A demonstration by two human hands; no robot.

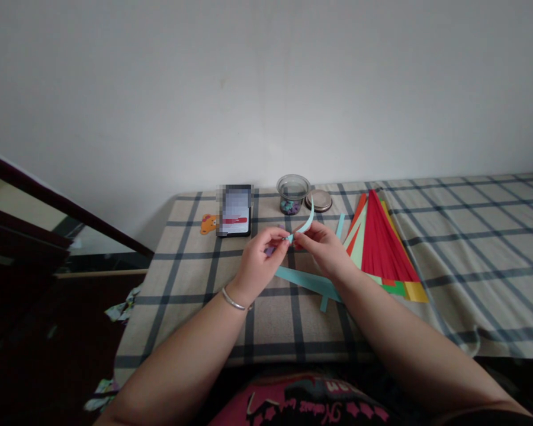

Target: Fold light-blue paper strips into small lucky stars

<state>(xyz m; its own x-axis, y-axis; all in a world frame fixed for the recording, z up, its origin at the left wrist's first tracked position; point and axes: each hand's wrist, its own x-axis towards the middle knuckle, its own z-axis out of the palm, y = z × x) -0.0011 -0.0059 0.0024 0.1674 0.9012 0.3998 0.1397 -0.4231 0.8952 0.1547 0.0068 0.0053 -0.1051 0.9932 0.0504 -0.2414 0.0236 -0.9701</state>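
Observation:
Above the table, my left hand [263, 254] and my right hand [324, 248] meet with fingertips pinched on a light blue paper strip [309, 221]. Its free end curves upward past my right fingers, while the end between my fingertips looks folded into a small shape. Under my hands, more light blue paper strips [308, 280] lie on the checked cloth. A clear plastic tub [293, 188] with small blue and purple pieces in the bottom stands beyond my hands. Some purple and red bits on the cloth are partly hidden behind my fingers.
A fan of red, orange, green and yellow paper strips [382, 248] lies to the right. A round lid [320, 200] sits beside the tub. Back left, a phone [236, 222] stands propped by an orange bear figure [208, 224]. A plain wall [266, 89] rises behind the table.

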